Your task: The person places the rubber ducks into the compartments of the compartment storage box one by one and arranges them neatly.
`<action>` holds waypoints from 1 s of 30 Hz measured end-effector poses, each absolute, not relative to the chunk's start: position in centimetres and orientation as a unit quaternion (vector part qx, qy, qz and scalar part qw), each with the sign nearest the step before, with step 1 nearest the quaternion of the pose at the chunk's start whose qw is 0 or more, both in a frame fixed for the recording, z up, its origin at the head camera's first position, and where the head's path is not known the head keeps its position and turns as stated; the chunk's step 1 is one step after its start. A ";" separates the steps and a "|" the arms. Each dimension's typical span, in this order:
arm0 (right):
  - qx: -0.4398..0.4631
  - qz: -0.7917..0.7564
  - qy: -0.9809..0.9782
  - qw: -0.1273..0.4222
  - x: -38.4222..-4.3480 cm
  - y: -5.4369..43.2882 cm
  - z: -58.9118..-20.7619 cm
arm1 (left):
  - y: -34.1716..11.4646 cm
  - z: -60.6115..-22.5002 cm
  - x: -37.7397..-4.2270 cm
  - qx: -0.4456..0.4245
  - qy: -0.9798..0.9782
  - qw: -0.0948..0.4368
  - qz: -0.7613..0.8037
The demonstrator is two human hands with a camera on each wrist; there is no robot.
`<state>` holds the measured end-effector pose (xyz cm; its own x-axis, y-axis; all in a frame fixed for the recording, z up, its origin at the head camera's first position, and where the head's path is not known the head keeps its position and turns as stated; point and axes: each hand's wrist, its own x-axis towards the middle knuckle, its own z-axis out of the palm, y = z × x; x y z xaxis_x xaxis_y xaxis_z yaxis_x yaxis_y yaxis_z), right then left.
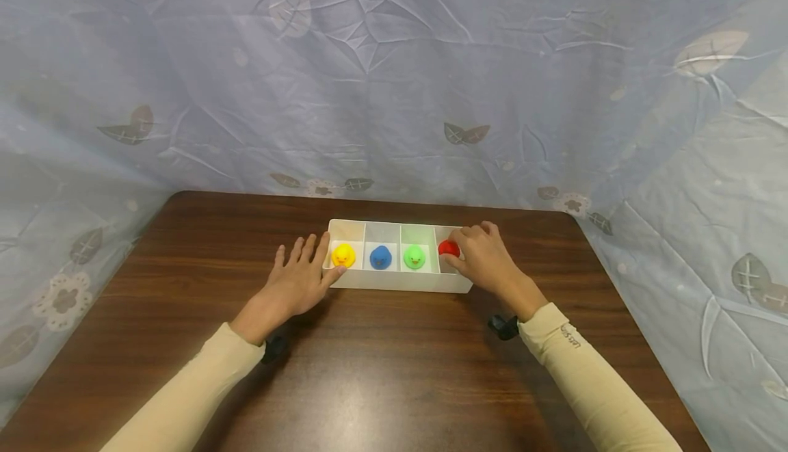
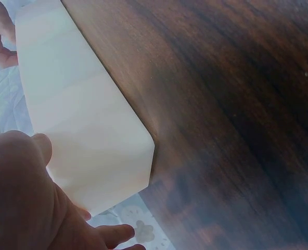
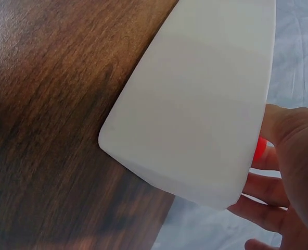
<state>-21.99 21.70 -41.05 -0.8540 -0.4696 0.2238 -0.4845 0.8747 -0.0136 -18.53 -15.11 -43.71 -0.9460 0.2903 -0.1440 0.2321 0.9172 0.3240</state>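
A white tray (image 1: 400, 281) with four side-by-side compartments stands on the table. From left to right it holds a yellow toy duck (image 1: 343, 255), a blue toy duck (image 1: 380, 257), a green toy duck (image 1: 414, 256) and a red toy duck (image 1: 448, 247), one in each. My left hand (image 1: 294, 282) lies at the tray's left end with fingers spread and fairly straight, thumb at the front corner. Over the rightmost compartment, my right hand (image 1: 489, 260) pinches the red duck between thumb and fingers, covering part of it. In the right wrist view only a sliver of red (image 3: 259, 149) shows above the rim.
The dark wooden tabletop (image 1: 369, 356) stretches around the tray. Behind it and at both sides hangs a pale patterned cloth (image 1: 394, 96). A black wrist device (image 1: 503, 327) sits under the right wrist, and another (image 1: 275, 349) under the left.
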 end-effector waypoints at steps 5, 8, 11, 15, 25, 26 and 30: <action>0.250 0.020 -0.961 0.113 -21.9 21.5 -41.0 | -15.1 -43.7 -18.5 0.135 0.974 0.093 0.156; 0.250 0.017 -0.961 0.113 -21.9 21.5 -41.1 | -15.1 -43.7 -18.5 0.134 0.974 0.093 0.155; 0.249 0.018 -0.963 0.106 -21.9 21.5 -41.1 | -15.1 -43.7 -18.6 0.133 0.975 0.094 0.153; 0.241 0.035 -0.966 0.089 -22.0 21.7 -40.8 | -15.1 -43.6 -18.6 0.132 0.975 0.096 0.151; 0.267 0.048 -0.958 0.089 -21.9 21.4 -40.3 | -15.1 -43.6 -18.6 0.129 0.975 0.098 0.150; 0.271 0.046 -0.958 0.087 -21.9 21.3 -40.3 | -15.1 -43.6 -18.6 0.130 0.975 0.099 0.151; 0.274 0.030 -0.959 0.067 -22.0 20.9 -40.5 | -15.0 -43.6 -18.6 0.132 0.974 0.100 0.154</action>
<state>-22.04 20.93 -40.53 -0.8403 -0.5223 0.1452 -0.5304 0.8475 -0.0213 -18.57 -15.00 -43.62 -0.9451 0.2880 -0.1547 0.2262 0.9177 0.3265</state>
